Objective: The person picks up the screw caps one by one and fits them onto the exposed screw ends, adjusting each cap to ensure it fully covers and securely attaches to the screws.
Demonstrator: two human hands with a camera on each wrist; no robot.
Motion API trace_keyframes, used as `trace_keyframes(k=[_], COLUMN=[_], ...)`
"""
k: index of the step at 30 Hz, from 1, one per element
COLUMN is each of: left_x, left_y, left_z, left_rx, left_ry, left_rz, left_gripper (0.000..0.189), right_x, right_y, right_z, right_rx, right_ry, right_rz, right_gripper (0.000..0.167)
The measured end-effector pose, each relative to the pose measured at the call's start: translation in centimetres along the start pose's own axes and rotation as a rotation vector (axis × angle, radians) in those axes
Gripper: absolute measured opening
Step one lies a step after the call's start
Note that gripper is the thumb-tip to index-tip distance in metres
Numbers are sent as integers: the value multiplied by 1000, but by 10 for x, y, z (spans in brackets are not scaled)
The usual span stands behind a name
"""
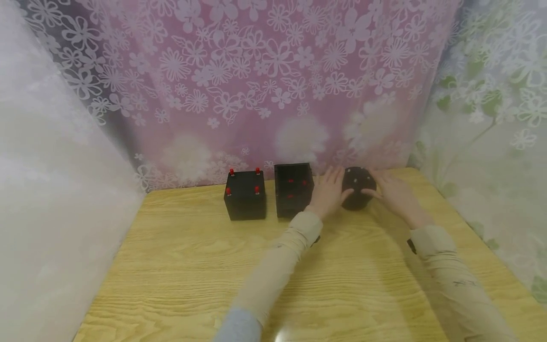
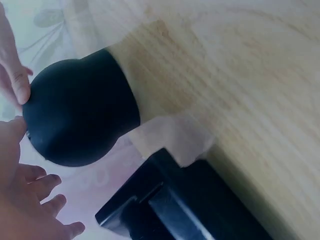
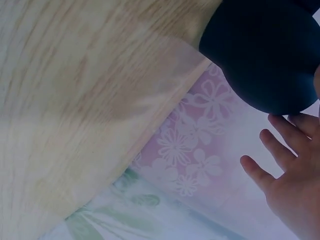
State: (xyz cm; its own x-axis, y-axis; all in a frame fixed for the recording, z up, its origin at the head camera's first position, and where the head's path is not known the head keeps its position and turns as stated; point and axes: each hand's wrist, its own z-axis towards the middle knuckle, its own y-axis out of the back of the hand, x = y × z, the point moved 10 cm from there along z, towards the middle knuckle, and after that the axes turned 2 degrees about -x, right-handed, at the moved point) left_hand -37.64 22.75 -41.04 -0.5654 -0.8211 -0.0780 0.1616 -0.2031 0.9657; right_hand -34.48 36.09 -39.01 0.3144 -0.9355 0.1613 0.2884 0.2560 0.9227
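Note:
A rounded black object with several small silver studs on top stands near the table's back edge, to the right. From the side, in the left wrist view, the black object bulges above a narrower base. My left hand is at its left side, fingers mostly straight and spread, thumb at its upper rim. On the opposite side is my right hand, thumb across the front. In the right wrist view, the right hand has extended fingers, some with tips right at the object's rounded edge.
Just left of my left hand stands an open-topped black box with small red parts inside. Further left is a black box with red pegs at its top corners. A flowered curtain hangs behind the wooden table.

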Motion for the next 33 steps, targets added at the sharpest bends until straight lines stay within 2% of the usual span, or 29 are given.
trace_keyframes(k=[8,15,22,33], left_x=[-2,-1,-3,-10], left_y=[-9,-7,-3,2], left_z=[-7,-11,-13,-22], left_rx=[32,37,9,29], left_ry=[8,6,-3,-21], left_rz=[-24,-10,22,57], left_gripper=[73,72,70,72], right_x=[1,3,4,10], right_y=[-5,-6,-5,0], right_z=[0,0,-4,-15], right_rx=[-30,-57,-69,-132], right_ry=[26,38,31,52], right_rz=[-34,-35,14,20], right_gripper=[80,80,79,78])
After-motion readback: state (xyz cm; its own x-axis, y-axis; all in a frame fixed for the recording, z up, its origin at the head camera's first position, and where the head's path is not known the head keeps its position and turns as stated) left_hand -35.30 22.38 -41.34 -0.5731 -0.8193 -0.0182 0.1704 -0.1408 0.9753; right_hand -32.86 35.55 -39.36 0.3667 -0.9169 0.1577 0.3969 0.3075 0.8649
